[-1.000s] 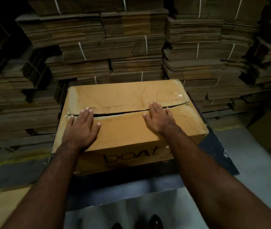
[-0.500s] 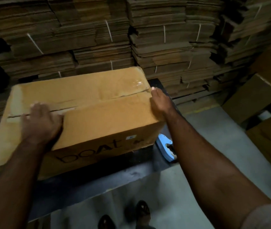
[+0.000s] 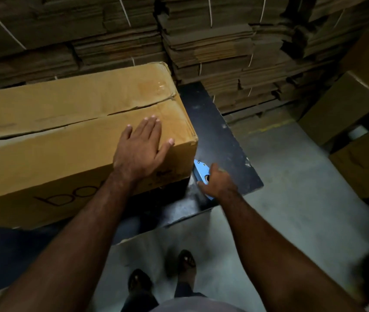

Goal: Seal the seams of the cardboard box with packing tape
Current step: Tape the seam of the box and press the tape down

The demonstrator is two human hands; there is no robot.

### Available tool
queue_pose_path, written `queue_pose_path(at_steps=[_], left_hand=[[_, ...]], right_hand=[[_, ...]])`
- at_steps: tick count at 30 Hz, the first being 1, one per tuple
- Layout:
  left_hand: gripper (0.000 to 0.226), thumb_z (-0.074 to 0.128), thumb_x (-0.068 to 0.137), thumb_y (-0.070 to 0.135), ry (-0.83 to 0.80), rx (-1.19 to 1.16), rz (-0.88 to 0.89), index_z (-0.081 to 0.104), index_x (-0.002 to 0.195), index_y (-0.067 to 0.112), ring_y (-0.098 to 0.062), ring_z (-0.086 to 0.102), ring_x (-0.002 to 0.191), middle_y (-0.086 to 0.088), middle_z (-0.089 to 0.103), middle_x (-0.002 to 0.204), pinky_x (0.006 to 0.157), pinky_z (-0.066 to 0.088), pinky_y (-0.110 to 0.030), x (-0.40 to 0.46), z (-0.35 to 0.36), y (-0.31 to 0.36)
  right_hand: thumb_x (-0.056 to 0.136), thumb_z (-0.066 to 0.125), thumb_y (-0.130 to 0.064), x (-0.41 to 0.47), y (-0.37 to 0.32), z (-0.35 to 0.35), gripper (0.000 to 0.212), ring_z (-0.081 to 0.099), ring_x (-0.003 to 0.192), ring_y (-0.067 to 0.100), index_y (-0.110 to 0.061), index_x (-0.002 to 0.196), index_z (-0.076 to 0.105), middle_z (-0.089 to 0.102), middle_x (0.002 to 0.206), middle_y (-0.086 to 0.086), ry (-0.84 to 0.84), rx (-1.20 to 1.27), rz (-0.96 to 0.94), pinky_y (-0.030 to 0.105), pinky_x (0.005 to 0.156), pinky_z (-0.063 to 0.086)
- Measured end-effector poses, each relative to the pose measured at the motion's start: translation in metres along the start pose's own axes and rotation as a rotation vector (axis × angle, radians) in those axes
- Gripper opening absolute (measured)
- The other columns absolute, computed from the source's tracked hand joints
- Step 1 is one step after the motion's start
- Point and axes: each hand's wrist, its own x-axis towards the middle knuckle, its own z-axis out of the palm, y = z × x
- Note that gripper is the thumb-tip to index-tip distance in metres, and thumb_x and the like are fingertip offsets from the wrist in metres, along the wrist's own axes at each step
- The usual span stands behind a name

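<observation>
A long brown cardboard box (image 3: 66,113) lies on a dark table (image 3: 212,136), its two top flaps meeting along an open centre seam that runs left to right. My left hand (image 3: 142,149) rests flat, fingers spread, on the near flap close to the box's right end. A blue tape dispenser (image 3: 201,176) lies on the table just right of the box's near corner. My right hand (image 3: 218,182) curls over the dispenser and covers most of it; the tape roll is hidden.
Tall stacks of flattened, strapped cardboard (image 3: 212,48) fill the wall behind the table. More brown boxes (image 3: 347,113) stand at the right. Grey floor (image 3: 291,176) lies right of the table, and my feet (image 3: 163,275) show below its near edge.
My right hand left the box's right end and dropped onto the blue dispenser. My left hand slid right along the near flap. The view swung right.
</observation>
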Motion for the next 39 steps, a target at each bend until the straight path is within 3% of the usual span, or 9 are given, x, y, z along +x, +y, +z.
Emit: queue_pose_path(at_steps=[6, 9, 13, 19, 21, 24, 29, 33, 39], left_hand=[[0.08, 0.006, 0.096, 0.064, -0.026, -0.013, -0.01, 0.023, 0.158, 0.016, -0.017, 0.016, 0.152, -0.002, 0.017, 0.167, 0.12, 0.018, -0.05, 0.003, 0.0, -0.001], [0.081, 0.005, 0.096, 0.066, -0.034, -0.024, 0.0, 0.024, 0.158, 0.017, -0.016, 0.017, 0.152, -0.001, 0.018, 0.167, 0.12, 0.019, -0.05, 0.004, 0.0, -0.002], [0.081, 0.006, 0.096, 0.066, -0.004, -0.01, 0.005, 0.026, 0.157, 0.016, -0.017, 0.018, 0.152, -0.001, 0.02, 0.166, 0.119, 0.021, -0.051, 0.004, 0.002, -0.003], [0.081, 0.004, 0.095, 0.067, -0.039, -0.053, -0.011, 0.025, 0.158, 0.02, -0.014, 0.014, 0.153, 0.002, 0.018, 0.167, 0.12, 0.014, -0.051, 0.002, -0.004, -0.002], [0.075, 0.01, 0.099, 0.066, -0.059, -0.223, -0.042, 0.03, 0.156, 0.022, -0.012, 0.014, 0.152, 0.004, 0.021, 0.166, 0.122, 0.009, -0.049, 0.0, -0.013, -0.003], [0.062, 0.027, 0.102, 0.06, -0.125, -0.802, -0.221, 0.047, 0.147, 0.022, -0.018, 0.036, 0.143, 0.0, 0.042, 0.156, 0.122, 0.019, -0.046, -0.005, -0.048, -0.006], [0.055, 0.033, 0.103, 0.056, 0.188, -1.109, -0.374, 0.071, 0.113, 0.017, -0.018, 0.064, 0.106, 0.002, 0.07, 0.114, 0.09, 0.048, -0.036, -0.027, -0.113, -0.03], [0.053, 0.039, 0.104, 0.05, 0.317, -1.231, -0.496, 0.072, 0.096, 0.011, -0.024, 0.071, 0.087, -0.007, 0.075, 0.091, 0.081, 0.054, -0.04, -0.066, -0.166, -0.076], [0.059, 0.04, 0.103, 0.049, 0.218, -1.358, -0.71, 0.071, 0.098, -0.001, -0.023, 0.07, 0.071, -0.015, 0.074, 0.086, 0.06, 0.052, -0.028, -0.129, -0.195, -0.134]], right_hand=[[0.085, 0.07, -0.027, 0.015, -0.011, 0.02, 0.073, 0.061, 0.108, 0.039, -0.013, 0.139, 0.023, 0.063, 0.119, 0.021, 0.049, -0.084, 0.046, 0.042, 0.08, 0.05], [0.086, 0.068, -0.022, 0.019, -0.013, 0.011, 0.063, 0.061, 0.111, 0.039, -0.011, 0.135, 0.031, 0.063, 0.12, 0.02, 0.106, -0.018, 0.077, 0.041, 0.084, 0.05], [0.091, 0.061, -0.019, 0.032, -0.01, -0.039, 0.044, 0.058, 0.116, 0.041, -0.005, 0.13, 0.046, 0.061, 0.126, 0.022, 0.194, 0.313, 0.158, 0.04, 0.092, 0.046], [0.081, 0.049, -0.013, 0.013, -0.024, -0.152, 0.041, 0.063, 0.101, 0.027, -0.012, 0.119, 0.063, 0.067, 0.11, 0.008, 0.352, 0.766, -0.003, 0.03, 0.08, 0.047], [0.071, 0.046, -0.025, -0.002, -0.042, -0.187, 0.041, 0.064, 0.096, 0.029, -0.017, 0.107, 0.064, 0.068, 0.103, 0.007, 0.389, 0.907, -0.059, 0.035, 0.08, 0.049], [0.086, 0.062, -0.042, -0.036, -0.081, -0.225, 0.022, 0.065, 0.091, 0.022, -0.022, 0.093, 0.063, 0.068, 0.094, 0.002, 0.402, 1.023, -0.176, 0.036, 0.081, 0.052], [0.068, 0.081, -0.055, -0.082, -0.157, -0.22, 0.052, 0.072, 0.083, 0.018, -0.013, 0.099, 0.075, 0.076, 0.089, 0.003, 0.093, 1.074, -0.368, 0.035, 0.074, 0.056], [0.08, 0.074, -0.027, -0.112, -0.215, -0.179, 0.018, 0.049, 0.056, 0.008, -0.012, 0.089, 0.07, 0.057, 0.064, -0.006, -0.118, 0.975, -0.479, 0.025, 0.05, 0.039], [0.075, 0.068, -0.028, -0.151, -0.289, -0.123, 0.013, 0.044, 0.053, 0.012, -0.015, 0.076, 0.063, 0.051, 0.065, -0.002, -0.433, 1.043, -0.432, 0.028, 0.052, 0.037]])
